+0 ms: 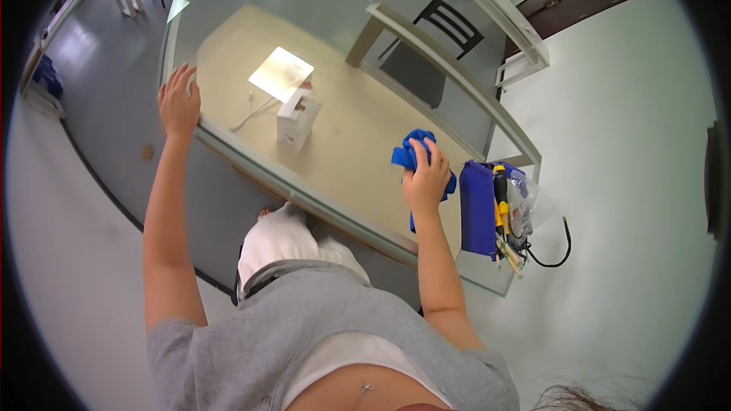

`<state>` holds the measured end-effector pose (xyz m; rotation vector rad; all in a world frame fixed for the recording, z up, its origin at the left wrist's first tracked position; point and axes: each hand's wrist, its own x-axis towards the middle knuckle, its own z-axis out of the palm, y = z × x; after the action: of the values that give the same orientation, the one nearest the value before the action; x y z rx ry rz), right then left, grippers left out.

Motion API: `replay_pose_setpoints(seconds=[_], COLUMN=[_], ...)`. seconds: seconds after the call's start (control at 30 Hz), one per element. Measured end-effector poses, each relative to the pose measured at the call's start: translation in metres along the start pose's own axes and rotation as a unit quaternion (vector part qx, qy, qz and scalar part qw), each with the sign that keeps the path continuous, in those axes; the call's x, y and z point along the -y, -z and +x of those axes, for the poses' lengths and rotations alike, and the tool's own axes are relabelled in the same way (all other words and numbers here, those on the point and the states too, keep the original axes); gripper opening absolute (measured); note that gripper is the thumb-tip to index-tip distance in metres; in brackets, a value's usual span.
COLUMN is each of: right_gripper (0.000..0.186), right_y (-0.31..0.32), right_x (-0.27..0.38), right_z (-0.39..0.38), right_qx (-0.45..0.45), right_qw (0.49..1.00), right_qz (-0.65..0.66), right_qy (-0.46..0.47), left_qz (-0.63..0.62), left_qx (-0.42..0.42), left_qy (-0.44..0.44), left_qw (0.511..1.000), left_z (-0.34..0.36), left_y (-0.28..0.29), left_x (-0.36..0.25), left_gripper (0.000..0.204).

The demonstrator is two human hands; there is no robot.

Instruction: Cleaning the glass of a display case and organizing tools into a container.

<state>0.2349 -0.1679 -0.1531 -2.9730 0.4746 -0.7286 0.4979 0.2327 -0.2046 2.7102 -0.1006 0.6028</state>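
Note:
My right hand (428,176) presses a crumpled blue cloth (403,155) onto the right part of a glass-topped table (335,160). Its fingers are curled over the cloth, and folds stick out past them on both sides. At the table's left edge rests my left hand (180,103), with its fingers stretched out and nothing in it. Between the hands, farther in on the tabletop, stands a white box-shaped object (297,118). A white cable (255,113) lies beside it. Just behind it is a bright white square (282,74); whether it is a panel or a reflection I cannot tell.
Right of the cloth stands a blue bin (478,209) holding yellow-and-black screwdrivers (500,194), clear plastic bags and a black cable (560,262). A pale raised frame (457,68) runs along the table's far right side. Beyond it is a black chair (449,27); a white wall rises at right.

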Motion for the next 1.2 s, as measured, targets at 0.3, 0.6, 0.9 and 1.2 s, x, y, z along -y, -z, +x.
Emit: replay_pose_setpoints(seconds=[0.3, 0.6, 0.9, 1.2], right_gripper=[0.058, 0.045, 0.054, 0.05], right_y=[-0.005, -0.055, -0.085, -0.058], right_x=[-0.002, 0.044, 0.335, 0.244], right_z=[0.002, 0.084, 0.111, 0.078], right_qx=[0.006, -0.02, 0.093, 0.065], right_qw=[1.0, 0.976, 0.945, 0.993], right_qz=[0.014, -0.098, 0.225, 0.036], right_qy=[-0.004, -0.195, 0.218, 0.087], left_qz=[-0.008, -0.104, -0.521, -0.019], left_qx=[-0.02, -0.014, 0.118, 0.134], left_qy=[-0.003, -0.03, 0.036, -0.146], left_qw=[1.0, 0.994, 0.845, 0.98], left_z=[0.002, -0.004, 0.061, 0.122], left_y=[0.005, 0.013, 0.034, -0.012], left_x=[-0.002, -0.006, 0.027, 0.05], left_gripper=[0.031, 0.036, 0.043, 0.056])
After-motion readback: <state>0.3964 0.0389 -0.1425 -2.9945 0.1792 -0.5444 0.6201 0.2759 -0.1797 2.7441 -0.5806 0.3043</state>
